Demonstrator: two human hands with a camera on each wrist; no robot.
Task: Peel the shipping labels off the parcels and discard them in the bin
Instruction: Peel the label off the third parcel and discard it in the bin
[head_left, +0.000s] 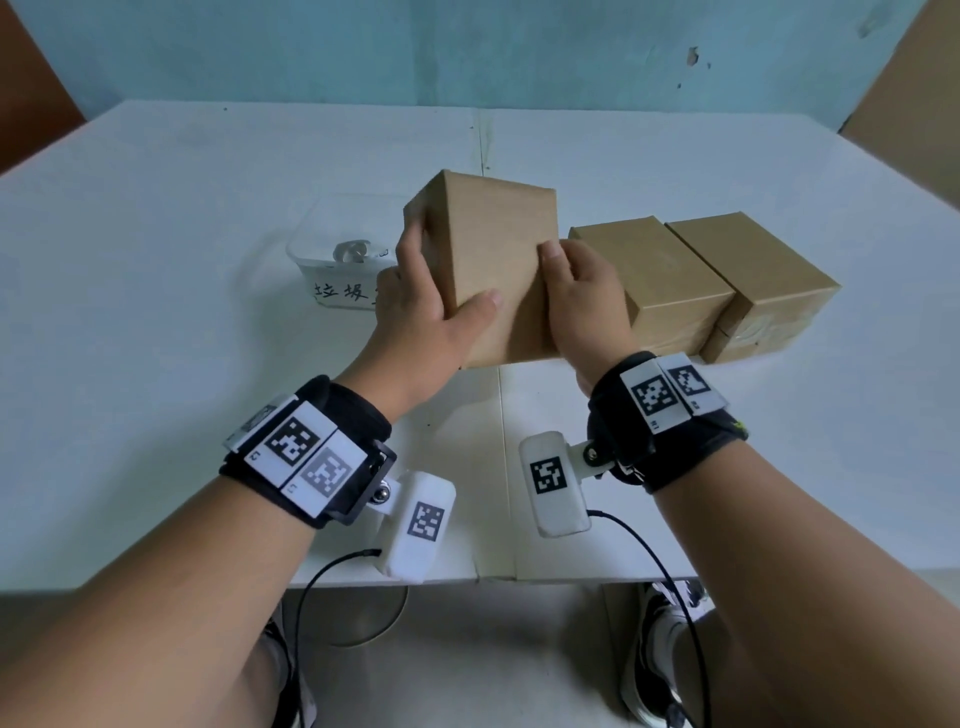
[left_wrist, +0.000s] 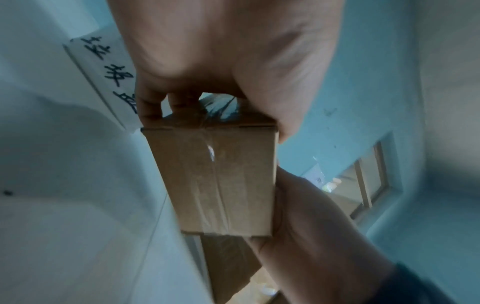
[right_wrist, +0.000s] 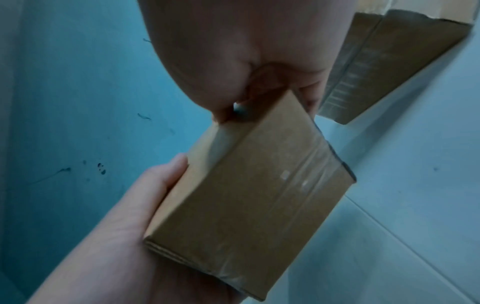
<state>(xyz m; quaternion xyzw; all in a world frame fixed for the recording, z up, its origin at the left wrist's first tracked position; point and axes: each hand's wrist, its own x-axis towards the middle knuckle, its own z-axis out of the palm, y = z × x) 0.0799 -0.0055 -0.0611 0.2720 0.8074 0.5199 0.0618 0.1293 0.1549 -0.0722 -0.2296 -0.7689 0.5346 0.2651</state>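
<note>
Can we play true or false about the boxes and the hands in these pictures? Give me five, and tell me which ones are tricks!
1. Both hands hold one cardboard box. True: the left hand and the right hand both grip it.
2. Three other boxes sit on the table. False: only two boxes rest there, side by side.
3. The bin is see-through. True, with handwriting on its front.
4. The bin is on the right of the held box. False: it is on the left.
5. The held box lies flat on the table. False: it is tilted in the hands.
</note>
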